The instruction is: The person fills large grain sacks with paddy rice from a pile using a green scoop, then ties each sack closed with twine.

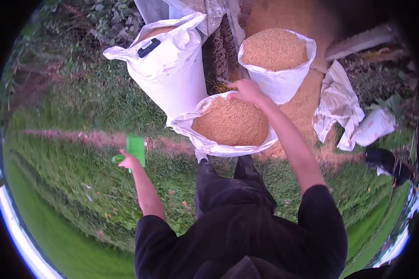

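Note:
My left hand [129, 161] is out to the left over the grass, wrapped around the handle of a green plastic dustpan [136, 149]. At the far rim of the nearest white sack [185, 123], my right hand [247, 91] pinches the edge of the fabric. Loose tan grain husks [233, 122] fill that sack to the top, and it stands just in front of my legs.
Behind it stands another open sack [277, 86] heaped with husks. A tall white sack [167, 69] at the left carries a black device [148, 48]. Husks [298, 114] cover the ground at right, beside crumpled sacks [340, 100] and a wooden beam [361, 43].

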Motion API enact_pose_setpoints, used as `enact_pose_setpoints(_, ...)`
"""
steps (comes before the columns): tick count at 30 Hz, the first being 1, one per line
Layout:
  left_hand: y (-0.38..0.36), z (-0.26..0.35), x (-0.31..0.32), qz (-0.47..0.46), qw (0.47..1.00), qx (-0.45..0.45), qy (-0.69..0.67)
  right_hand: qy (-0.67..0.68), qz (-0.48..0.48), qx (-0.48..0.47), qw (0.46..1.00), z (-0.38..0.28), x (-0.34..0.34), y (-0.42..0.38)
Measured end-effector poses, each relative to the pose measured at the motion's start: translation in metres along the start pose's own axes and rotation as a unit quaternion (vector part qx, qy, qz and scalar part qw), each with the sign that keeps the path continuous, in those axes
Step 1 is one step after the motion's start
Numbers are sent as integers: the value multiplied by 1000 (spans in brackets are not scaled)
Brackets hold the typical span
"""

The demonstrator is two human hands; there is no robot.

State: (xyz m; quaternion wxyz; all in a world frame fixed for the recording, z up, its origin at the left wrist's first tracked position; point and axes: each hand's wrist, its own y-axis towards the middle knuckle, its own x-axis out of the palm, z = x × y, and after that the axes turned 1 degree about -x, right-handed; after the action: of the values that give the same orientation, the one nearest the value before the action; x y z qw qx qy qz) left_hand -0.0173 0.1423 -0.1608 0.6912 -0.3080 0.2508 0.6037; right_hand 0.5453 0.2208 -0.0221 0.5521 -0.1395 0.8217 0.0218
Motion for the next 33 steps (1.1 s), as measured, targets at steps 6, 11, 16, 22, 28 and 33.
enact_pose_setpoints(6, -98, 24, 49, -343, 891, 279, -106, -20, -85, 99, 991, -15, 27, 13)
enact_pose_setpoints(11, -239, 131, -36, -592, 633, 493, 75, 5, 1, 131, 991, -14, 39, -11)
enact_pose_setpoints(16, -230, 125, -6, -569, 525, 574, 268, 60, 95, 229, 967, -13, 21, -28)
enact_pose_setpoints(22, -207, 93, -25, -621, 699, 355, 2, -100, 123, 380, 911, 12, -19, -125)
enact_pose_setpoints(28, -250, 69, -60, -550, 642, 527, -87, -30, 80, 367, 926, 47, 40, -172)
enact_pose_setpoints(33, -229, 62, -127, -569, 671, 474, -16, 113, 249, 355, 894, 16, 53, -234)
